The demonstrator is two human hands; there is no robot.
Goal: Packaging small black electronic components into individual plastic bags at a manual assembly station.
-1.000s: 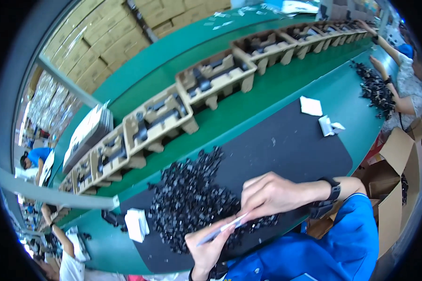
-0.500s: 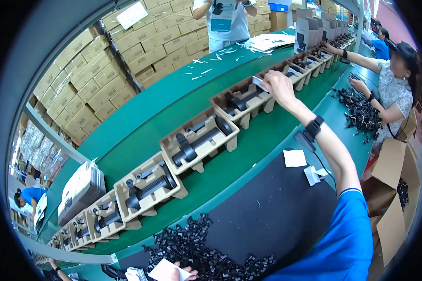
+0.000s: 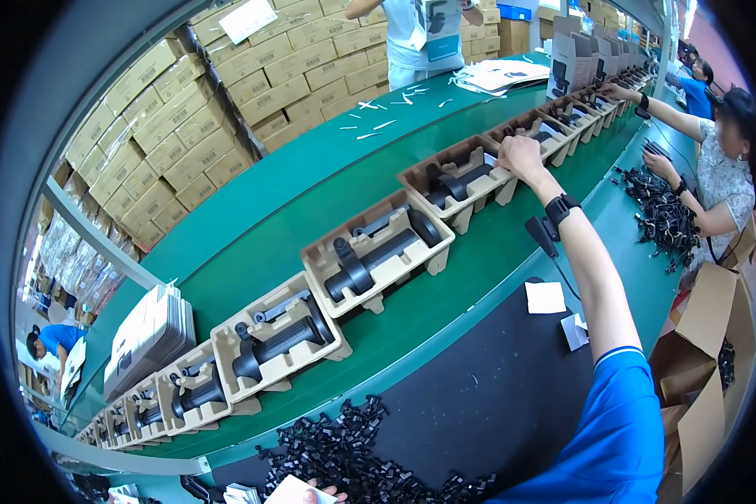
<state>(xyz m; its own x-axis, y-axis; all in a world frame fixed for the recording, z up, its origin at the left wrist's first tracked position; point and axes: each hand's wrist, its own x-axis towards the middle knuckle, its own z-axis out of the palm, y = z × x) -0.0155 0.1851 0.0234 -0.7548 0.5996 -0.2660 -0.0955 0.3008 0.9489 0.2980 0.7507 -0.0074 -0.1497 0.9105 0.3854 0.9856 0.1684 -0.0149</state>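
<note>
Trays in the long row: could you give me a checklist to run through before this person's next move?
1. Right hand at the trays: ok.
2. Right hand empty: cannot tell, its grip is hidden.
3. Left hand holding white paper: ok.
4. Left hand fully in view: not ok, the picture's lower edge cuts it off.
5. Wrist cable clear of the trays: ok, it hangs apart from them.

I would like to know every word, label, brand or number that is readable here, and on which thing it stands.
No text is readable.
Brown cartons: printed marks, too small and blurred.
Stack of printed sleeves: any lettering too small.
Package held by a standing person: too blurred.
White card in the left hand: no print visible.
</note>
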